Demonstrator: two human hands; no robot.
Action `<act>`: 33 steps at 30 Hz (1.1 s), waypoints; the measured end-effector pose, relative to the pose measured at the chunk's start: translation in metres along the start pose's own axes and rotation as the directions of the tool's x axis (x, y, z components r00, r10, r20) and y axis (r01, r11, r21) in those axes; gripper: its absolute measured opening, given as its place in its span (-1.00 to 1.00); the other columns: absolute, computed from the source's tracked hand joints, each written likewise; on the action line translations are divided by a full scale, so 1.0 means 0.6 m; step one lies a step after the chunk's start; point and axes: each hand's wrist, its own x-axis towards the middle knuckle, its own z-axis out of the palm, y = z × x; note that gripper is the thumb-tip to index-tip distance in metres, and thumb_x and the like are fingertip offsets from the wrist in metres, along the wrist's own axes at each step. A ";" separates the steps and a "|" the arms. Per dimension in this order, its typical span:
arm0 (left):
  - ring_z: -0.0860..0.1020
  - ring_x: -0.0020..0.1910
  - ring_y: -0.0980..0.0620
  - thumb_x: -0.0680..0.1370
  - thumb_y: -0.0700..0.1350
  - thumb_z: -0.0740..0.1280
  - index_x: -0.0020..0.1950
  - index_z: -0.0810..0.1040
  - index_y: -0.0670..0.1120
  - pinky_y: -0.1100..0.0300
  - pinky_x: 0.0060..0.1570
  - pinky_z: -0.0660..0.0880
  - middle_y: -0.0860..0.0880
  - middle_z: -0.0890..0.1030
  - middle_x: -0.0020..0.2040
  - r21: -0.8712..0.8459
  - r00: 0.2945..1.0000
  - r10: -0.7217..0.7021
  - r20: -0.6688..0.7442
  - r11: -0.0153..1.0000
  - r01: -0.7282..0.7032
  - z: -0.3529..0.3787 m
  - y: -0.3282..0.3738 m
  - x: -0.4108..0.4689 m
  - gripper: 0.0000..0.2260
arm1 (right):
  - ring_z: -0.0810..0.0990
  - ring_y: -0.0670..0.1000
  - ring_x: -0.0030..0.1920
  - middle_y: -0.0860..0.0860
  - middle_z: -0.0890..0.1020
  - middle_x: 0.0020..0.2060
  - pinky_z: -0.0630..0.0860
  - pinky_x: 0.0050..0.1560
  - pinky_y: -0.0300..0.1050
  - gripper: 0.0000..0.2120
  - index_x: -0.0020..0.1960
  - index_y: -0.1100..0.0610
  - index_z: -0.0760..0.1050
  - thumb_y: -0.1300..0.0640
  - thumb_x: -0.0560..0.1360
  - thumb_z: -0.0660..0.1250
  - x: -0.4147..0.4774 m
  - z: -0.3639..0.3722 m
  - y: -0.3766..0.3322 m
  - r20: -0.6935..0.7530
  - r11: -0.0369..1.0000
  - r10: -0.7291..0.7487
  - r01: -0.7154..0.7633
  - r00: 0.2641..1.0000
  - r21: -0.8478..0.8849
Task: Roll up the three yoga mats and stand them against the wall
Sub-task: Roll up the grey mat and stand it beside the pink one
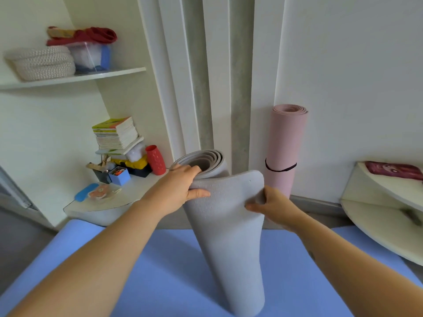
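The left grip curls over the rim of the grey mat; the right grip pinches its loose flap. If either slackens, the roll may unwind below them.

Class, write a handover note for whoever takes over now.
Left hand grips the top rim of the grey textured rolled yoga mat, held upright; right hand pinches its loose outer flap.
Pink rolled yoga mat, black band round it, stands against the white wall: done.
Blue foam yoga mat lies flat, unrolled.
Left: close and stand grey, then roll and stand blue.
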 end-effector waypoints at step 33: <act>0.48 -0.28 0.00 0.33 0.33 0.24 -0.35 0.32 -0.01 0.21 -0.39 0.40 0.08 0.43 -0.43 0.126 0.853 0.251 -0.457 0.968 -0.218 0.041 0.080 -0.059 -0.59 | 0.48 0.08 0.12 -0.15 -0.04 0.40 0.52 0.01 -0.08 0.03 0.43 -0.30 -0.39 0.32 0.42 0.30 -0.033 -0.024 -0.062 0.254 0.481 -0.559 0.558 0.790 -0.676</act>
